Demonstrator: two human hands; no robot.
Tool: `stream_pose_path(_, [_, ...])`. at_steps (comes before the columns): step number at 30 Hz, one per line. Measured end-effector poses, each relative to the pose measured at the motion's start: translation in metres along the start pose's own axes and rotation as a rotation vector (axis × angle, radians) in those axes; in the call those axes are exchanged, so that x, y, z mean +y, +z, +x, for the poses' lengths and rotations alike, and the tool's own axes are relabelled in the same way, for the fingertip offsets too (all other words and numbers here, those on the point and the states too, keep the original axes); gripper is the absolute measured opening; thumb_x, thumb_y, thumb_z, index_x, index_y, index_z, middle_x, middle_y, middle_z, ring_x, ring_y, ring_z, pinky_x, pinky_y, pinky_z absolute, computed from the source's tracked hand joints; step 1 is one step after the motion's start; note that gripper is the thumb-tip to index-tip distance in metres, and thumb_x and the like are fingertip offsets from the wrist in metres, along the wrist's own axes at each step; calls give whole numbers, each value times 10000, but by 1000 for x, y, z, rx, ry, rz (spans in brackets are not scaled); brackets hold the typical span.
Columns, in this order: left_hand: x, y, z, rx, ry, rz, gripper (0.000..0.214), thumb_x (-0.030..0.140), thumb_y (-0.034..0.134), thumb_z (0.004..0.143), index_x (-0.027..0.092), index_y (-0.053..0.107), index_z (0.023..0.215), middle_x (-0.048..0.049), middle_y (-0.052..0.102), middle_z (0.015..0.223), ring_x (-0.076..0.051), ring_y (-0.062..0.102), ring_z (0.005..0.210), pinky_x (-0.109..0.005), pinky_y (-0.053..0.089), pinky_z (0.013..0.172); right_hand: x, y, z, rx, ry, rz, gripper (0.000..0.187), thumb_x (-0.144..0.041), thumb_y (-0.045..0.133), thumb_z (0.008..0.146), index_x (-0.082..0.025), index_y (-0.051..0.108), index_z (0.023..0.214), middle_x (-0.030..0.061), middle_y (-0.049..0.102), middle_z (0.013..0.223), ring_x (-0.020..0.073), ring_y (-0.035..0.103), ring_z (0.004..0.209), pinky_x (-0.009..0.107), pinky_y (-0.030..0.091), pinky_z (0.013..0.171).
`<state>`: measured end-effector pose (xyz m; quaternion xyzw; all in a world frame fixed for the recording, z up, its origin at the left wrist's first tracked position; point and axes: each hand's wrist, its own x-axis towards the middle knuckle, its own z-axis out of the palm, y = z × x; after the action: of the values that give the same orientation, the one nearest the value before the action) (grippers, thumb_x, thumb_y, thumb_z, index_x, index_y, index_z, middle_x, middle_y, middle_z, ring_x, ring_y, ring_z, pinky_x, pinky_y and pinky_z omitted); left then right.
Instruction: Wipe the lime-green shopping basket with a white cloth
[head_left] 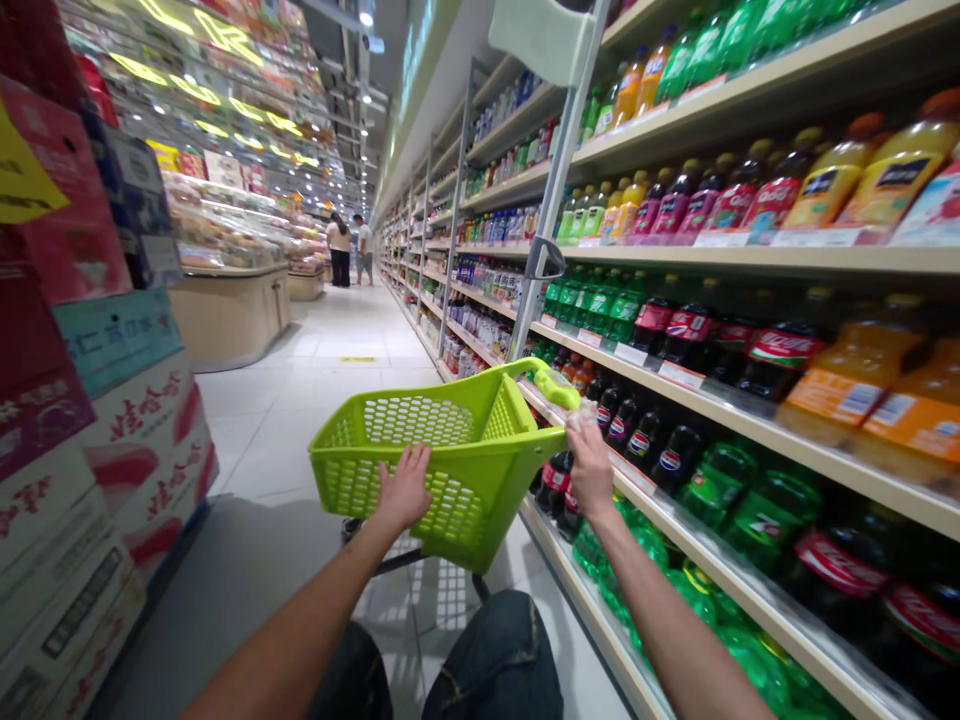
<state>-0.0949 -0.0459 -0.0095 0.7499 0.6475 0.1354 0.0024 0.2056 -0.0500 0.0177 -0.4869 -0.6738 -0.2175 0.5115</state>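
Note:
A lime-green shopping cart with perforated sides stands in front of my knees, turned sideways across the aisle. My left hand lies against its near side wall, fingers stretched out near the upper rim. At the right end, my right hand is closed around a small crumpled white tissue, or perhaps a cloth, pressed at the green push handle. The fingers of that hand are partly hidden. Nothing shows in the part of the basket that I can see.
Drink shelves full of soda and juice bottles run close along the right. Stacked cartons stand on the left. A display counter is beyond them, and two people stand far down the tiled aisle.

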Motion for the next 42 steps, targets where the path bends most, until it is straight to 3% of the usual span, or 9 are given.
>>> stream_pose_path(4, [6, -6, 1, -24, -40, -76, 686, 185, 486, 681, 189, 257, 1328, -78, 191, 1434, -279, 143, 1313, -624, 109, 991, -29, 16, -37, -205, 64, 237, 422, -66, 376, 708, -212, 635, 1008, 52, 552, 1191, 199, 430, 1181, 414, 367, 996])
stream_pose_path(10, [59, -11, -10, 7, 8, -984, 542, 195, 498, 707, 179, 398, 1240, -96, 407, 1331, -201, 418, 1179, -362, 371, 947, -77, 4, -55, -284, 809, 945, 359, -193, 474, 660, -174, 569, 1005, 55, 668, 878, 190, 633, 766, 324, 522, 664])
stream_pose_path(15, [97, 6, -31, -243, -57, -1535, 267, 268, 641, 594, 128, 580, 813, -26, 639, 710, -119, 578, 613, -227, 443, 569, -87, -8, -45, -221, 997, 920, 132, -211, 523, 605, -174, 546, 730, -27, 583, 595, 121, 548, 539, 220, 450, 509])
stream_pose_path(18, [104, 14, -38, -259, -164, -1523, 217, 244, 663, 539, 140, 549, 692, 45, 550, 531, -69, 467, 449, -192, 352, 455, -87, -3, -51, -97, 962, 697, 124, -210, 474, 618, -182, 537, 721, -21, 577, 593, 136, 544, 551, 237, 458, 526])
stream_pose_path(22, [111, 15, -44, -248, -144, -1565, 128, 192, 623, 511, 146, 552, 607, 52, 535, 509, -69, 451, 453, -198, 345, 468, -92, 5, -69, -216, 689, 586, 246, -247, 454, 697, -167, 589, 886, 75, 652, 892, 212, 608, 835, 332, 496, 750])
stream_pose_path(28, [102, 5, -57, -453, -208, -1759, 83, 168, 529, 533, 150, 581, 595, 16, 578, 555, -90, 518, 517, -217, 416, 548, -102, 6, -99, -345, 196, 381, 555, -257, 483, 786, -192, 336, 1317, 96, 369, 1353, 216, 362, 1232, 373, 375, 983])
stream_pose_path(32, [82, -10, -47, -428, -60, -1514, 284, 251, 473, 669, 148, 629, 884, -77, 646, 956, -185, 591, 877, -291, 465, 720, -75, -7, -72, -319, -95, 226, 554, -107, 355, 811, -275, 295, 1335, 20, 383, 1349, 176, 306, 1264, 387, 356, 1006])
stream_pose_path(37, [35, -18, -1, 107, -154, -694, 493, 134, 425, 699, 133, 466, 1190, -90, 412, 1329, -206, 324, 1247, -361, 266, 1031, -15, -22, -2, 65, 1, -177, 504, -77, 327, 812, -221, 391, 1291, 64, 394, 1339, 242, 156, 1312, 556, 201, 1028])
stream_pose_path(42, [4, -5, 10, -5, 1, -95, 673, 122, 452, 676, 183, 273, 1321, -57, 220, 1430, -224, 132, 1323, -550, 141, 1037, -7, 3, -24, -103, -167, -146, 441, -57, 336, 815, -209, 511, 1189, 62, 488, 1264, 209, 186, 1303, 516, 256, 1029])
